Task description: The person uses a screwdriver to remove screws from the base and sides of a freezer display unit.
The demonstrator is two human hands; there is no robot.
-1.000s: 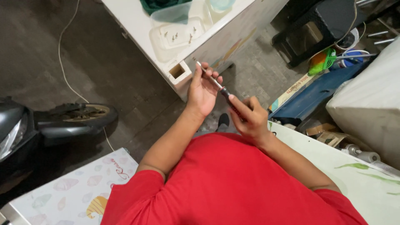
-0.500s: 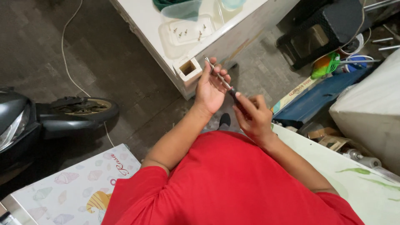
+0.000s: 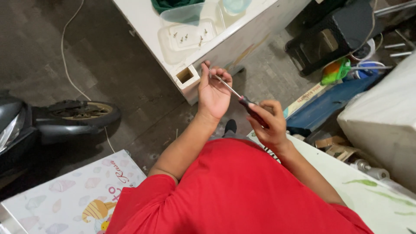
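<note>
So the screwdriver (image 3: 242, 99) is gripped by its dark handle in the right hand (image 3: 266, 123), fingers wrapped tight. Its metal tip is pinched by the left hand (image 3: 213, 90), held up just beside the white cabinet (image 3: 242, 39).

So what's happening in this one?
A person in a red shirt holds a screwdriver in both hands: the right hand grips its dark handle, while the left hand fingers the metal shaft near the tip. Just beyond stands a white cabinet with a clear plastic tray holding a few loose screws. A scooter wheel sits on the floor to the left.
</note>
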